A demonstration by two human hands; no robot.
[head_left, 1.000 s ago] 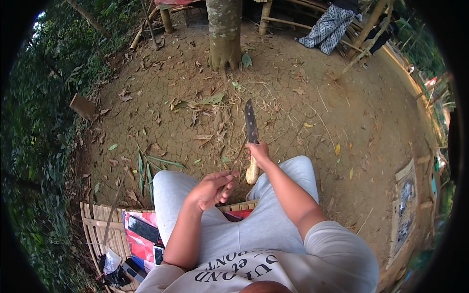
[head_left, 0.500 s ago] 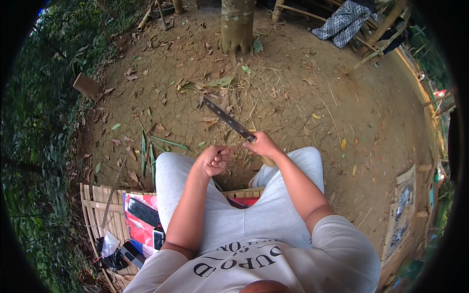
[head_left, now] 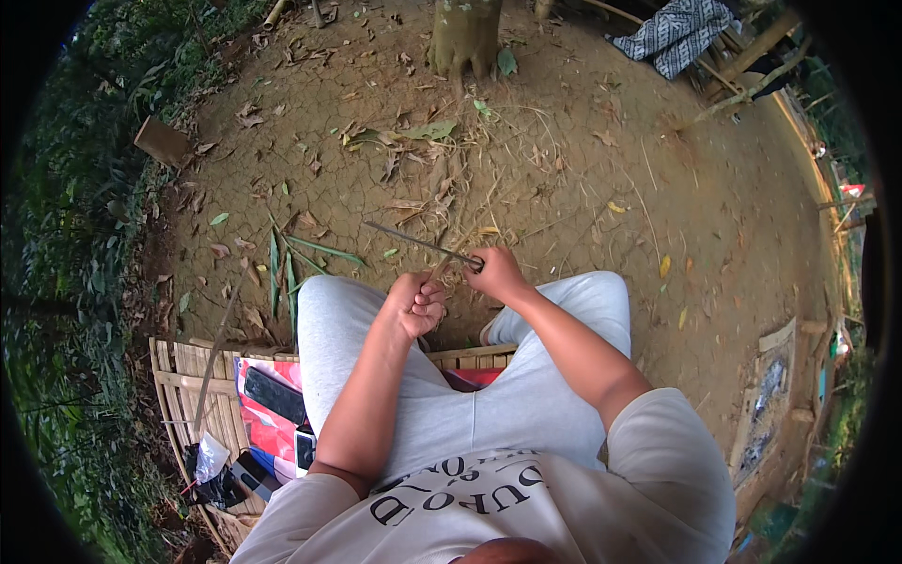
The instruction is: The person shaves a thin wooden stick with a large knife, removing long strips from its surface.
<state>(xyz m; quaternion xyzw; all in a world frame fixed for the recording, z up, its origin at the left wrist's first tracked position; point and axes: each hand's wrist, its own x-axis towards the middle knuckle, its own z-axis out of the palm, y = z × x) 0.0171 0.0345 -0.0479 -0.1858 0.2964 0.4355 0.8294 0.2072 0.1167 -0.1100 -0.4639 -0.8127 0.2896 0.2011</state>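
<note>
A long knife (head_left: 418,242) with a dark blade is gripped in my right hand (head_left: 497,278), above the gap between my knees. Its blade points away and to the left, seen nearly edge-on, and the fist hides its handle. Close beside it, my left hand (head_left: 416,303) is closed with the fingers curled. From its top sticks a thin light-brown strip (head_left: 440,269), slanting toward the blade's base near the right hand. Most of that strip is hidden in the fist, and I cannot make out whether the blade touches it.
I sit on a bamboo-slat bench (head_left: 193,381). To my left lie a dark phone (head_left: 274,394), a small white-edged device (head_left: 304,448) and a black plastic bag (head_left: 218,486). Green leaf blades (head_left: 275,273) lie on the dirt ahead; a tree trunk (head_left: 465,38) stands farther off.
The knife has turned from showing its broad side to nearly edge-on, and its tip has dropped nearer. My left hand has shifted slightly right. The view has tilted down a little.
</note>
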